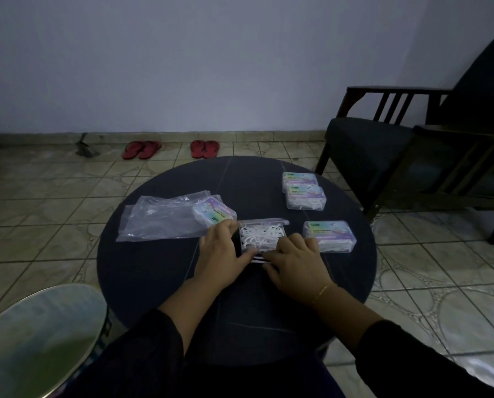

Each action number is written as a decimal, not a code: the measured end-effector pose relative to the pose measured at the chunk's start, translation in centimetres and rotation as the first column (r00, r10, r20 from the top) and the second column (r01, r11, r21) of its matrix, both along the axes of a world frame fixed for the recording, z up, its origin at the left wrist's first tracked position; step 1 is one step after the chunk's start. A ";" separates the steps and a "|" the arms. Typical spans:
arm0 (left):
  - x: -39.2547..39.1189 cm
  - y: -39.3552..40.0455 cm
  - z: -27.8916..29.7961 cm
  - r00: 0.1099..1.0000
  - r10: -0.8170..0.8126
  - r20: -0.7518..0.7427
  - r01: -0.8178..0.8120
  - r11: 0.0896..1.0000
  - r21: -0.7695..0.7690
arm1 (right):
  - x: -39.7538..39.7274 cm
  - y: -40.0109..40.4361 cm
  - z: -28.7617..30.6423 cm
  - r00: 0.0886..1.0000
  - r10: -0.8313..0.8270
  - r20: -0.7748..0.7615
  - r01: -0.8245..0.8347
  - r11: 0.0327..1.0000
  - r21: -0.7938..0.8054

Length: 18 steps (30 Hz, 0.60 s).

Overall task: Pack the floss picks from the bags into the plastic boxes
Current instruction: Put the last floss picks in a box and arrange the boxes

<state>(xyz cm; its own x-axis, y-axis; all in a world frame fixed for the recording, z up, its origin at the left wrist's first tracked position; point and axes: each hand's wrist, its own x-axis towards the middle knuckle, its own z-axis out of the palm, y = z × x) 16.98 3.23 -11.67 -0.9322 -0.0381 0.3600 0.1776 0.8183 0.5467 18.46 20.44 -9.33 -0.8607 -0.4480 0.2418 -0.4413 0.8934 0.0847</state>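
Looks mostly done. Both hands are on the open plastic box [261, 235] full of white floss picks [257, 234], sitting on the round dark surface [154, 268]. The left hand [221, 255] has its fingers curled round the box's left edge; the right hand [296, 261] fingers bend over its right near corner, though I can't tell how firmly they grip. Just right of the right fingers sits a closed box [330, 235], two more closed boxes [304, 191] beyond. Past the left fingers, another box [214, 214] lies on the near-empty bags [159, 218]. I'd guess only closing this lid remains.
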 end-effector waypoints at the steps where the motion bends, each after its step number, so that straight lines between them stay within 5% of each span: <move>1: 0.1 0.0 0.1 1.000 0.007 -0.003 -0.007 1.000 0.007 | 0.1 -0.2 0.2 1.000 -0.002 0.028 0.001 1.000 0.015; 18: 0.2 -0.1 0.6 0.977 -0.016 0.212 0.011 1.000 0.023 | -1.6 -0.7 2.6 0.974 -0.018 0.224 -0.031 0.977 0.212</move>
<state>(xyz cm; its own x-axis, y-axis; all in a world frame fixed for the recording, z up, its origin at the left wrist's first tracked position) 17.19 3.11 -11.09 -0.9878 -0.0307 0.1528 0.0664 0.8040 0.5909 16.82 19.78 -6.71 -0.8785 -0.4741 -0.0580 -0.4766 0.8622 0.1713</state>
